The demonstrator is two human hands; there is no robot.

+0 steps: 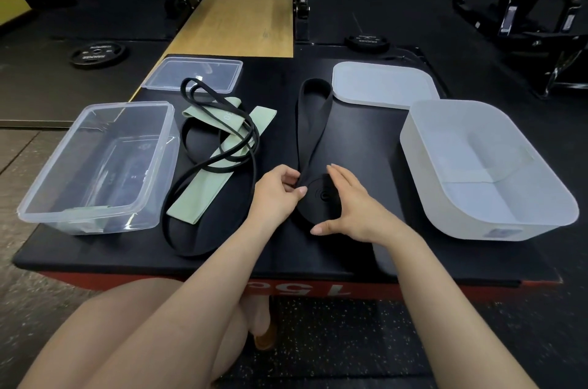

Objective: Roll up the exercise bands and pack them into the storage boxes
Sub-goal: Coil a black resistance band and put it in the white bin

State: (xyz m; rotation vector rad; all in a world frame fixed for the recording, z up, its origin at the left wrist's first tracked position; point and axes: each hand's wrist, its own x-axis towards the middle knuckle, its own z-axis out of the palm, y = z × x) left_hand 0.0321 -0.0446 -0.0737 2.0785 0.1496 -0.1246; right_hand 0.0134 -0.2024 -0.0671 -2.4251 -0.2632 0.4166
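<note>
A wide black exercise band [313, 121] lies down the middle of the black platform [359, 140], its near end wound into a flat coil [321, 197]. My left hand [276, 194] pinches the band where it meets the coil. My right hand [346, 207] cups the coil from the right, thumb under its near edge. To the left, a thin black loop band [251, 146] lies tangled over a pale green band [213, 178]. A clear storage box [95, 166] stands at the left, and a white storage box [486, 172] at the right.
The clear lid [194, 73] lies behind the clear box, and the white lid [381, 83] behind the white box. Weight plates [95, 53] and rack frames stand on the gym floor beyond. My knees are below the platform's red front edge.
</note>
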